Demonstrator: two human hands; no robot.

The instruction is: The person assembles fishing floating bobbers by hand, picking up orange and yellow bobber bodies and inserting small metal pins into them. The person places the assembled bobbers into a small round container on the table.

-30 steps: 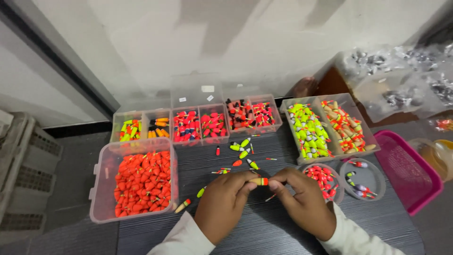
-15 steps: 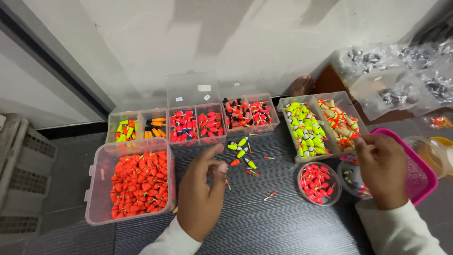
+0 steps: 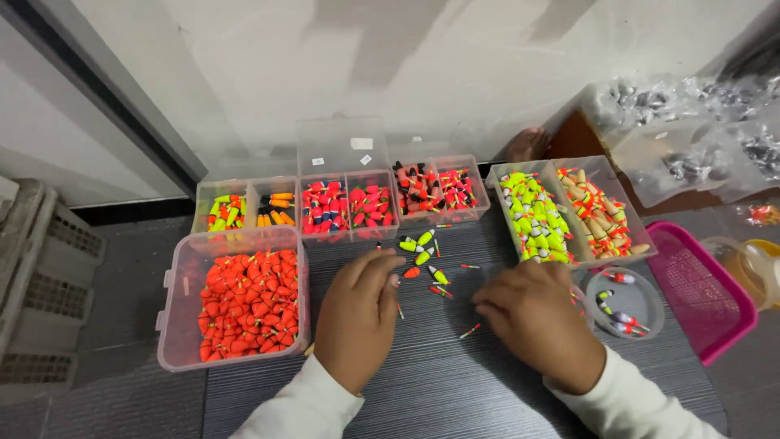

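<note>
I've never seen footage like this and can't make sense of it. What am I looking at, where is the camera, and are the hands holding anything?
The camera sits on a person's head and looks down, so the two bare hands are that person's own. There is no machine. The left hand and right hand rest palm down on a dark table, near some loose small floats and thin sticks. Whether either hand holds anything cannot be told. Around them stand clear plastic boxes of bright little floats: a big box of orange-red ones, a row of smaller compartments, a yellow-green and tan box, a round tub and a pink basket.
</note>
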